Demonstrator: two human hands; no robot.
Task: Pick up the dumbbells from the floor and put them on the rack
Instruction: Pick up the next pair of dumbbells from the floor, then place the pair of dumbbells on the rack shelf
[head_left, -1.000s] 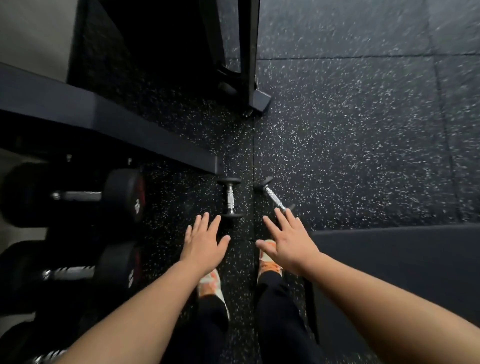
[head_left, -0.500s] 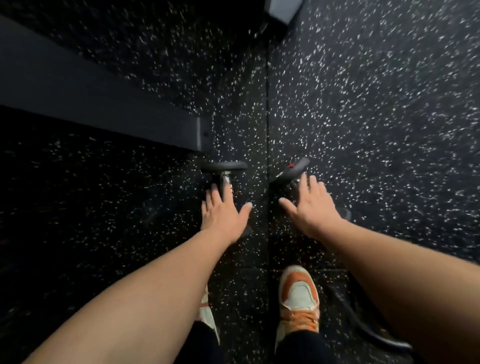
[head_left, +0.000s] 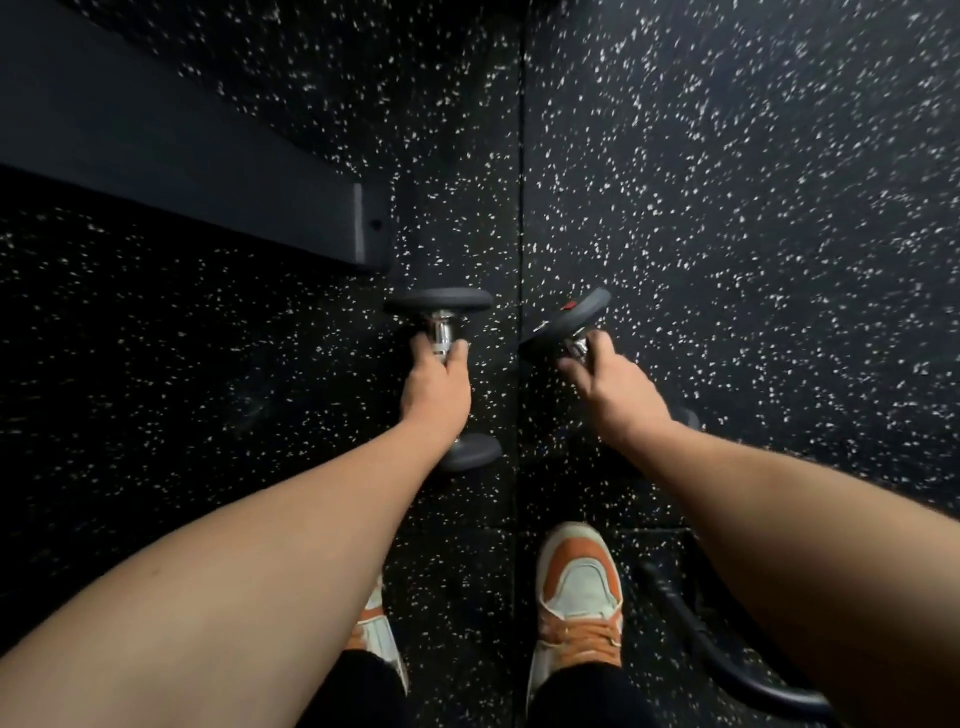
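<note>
Two small dumbbells with black heads and chrome handles lie on the speckled black rubber floor ahead of my feet. My left hand (head_left: 437, 384) is wrapped around the handle of the left dumbbell (head_left: 439, 304), whose near head shows below my wrist. My right hand (head_left: 610, 382) grips the handle of the right dumbbell (head_left: 569, 322), which lies at an angle; most of its near head is hidden behind my wrist. A dark beam of the rack (head_left: 208, 171) runs across the upper left, ending just above the left dumbbell.
My two orange-and-white shoes (head_left: 579, 592) stand on the floor below the dumbbells. A curved black bar (head_left: 727, 670) lies at the lower right by my right foot. A floor-tile seam (head_left: 521, 156) runs up the middle.
My view has dropped closer to the floor. Both hands, open and hovering a second ago, have reached down and closed around the two dumbbell handles.
</note>
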